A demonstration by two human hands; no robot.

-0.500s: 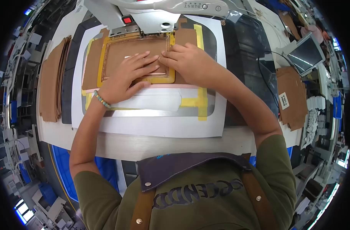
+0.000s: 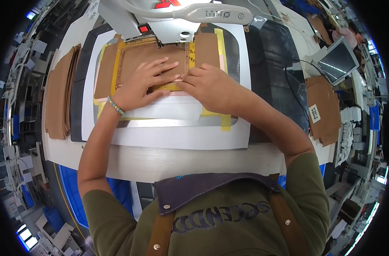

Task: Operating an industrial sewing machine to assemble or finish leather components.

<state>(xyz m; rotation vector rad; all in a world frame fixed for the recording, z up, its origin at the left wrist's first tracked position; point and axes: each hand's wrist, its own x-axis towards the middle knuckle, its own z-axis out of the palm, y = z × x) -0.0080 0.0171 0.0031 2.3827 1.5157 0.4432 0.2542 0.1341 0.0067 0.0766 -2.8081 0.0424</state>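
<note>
The brown piece (image 2: 160, 53) is laid out flat below the machine head (image 2: 173, 30), and a yellow frame (image 2: 117, 68) is seen on it, partly covered by both hands. The frame's lower left part is covered by the left hand (image 2: 147, 83), which is laid palm down with the fingers spread and stretched over the brown surface toward the right. The left thumb is held apart from the fingers, near the bottom bar of the frame. A beaded bracelet (image 2: 115, 106) is worn on the left wrist.

The right hand (image 2: 209, 85) is placed at the lower right corner of the frame, with its fingers bent and drawn together and their tips turned toward the left hand. Whether anything is pinched between them cannot be told. The fingertips of the two hands are brought close to each other there.

Below the frame, a white strip (image 2: 169, 110) is laid across, with yellow tape (image 2: 225, 123) seen to its right. All this is set over a large white sheet (image 2: 181, 140) on the table (image 2: 194, 161). Brown pieces are stacked in a pile (image 2: 60, 94) at the left, and more brown material (image 2: 326, 121), marked with a white label (image 2: 314, 113), is left at the right, below a screen (image 2: 337, 62). A red button (image 2: 143, 29) is fitted on the machine.
</note>
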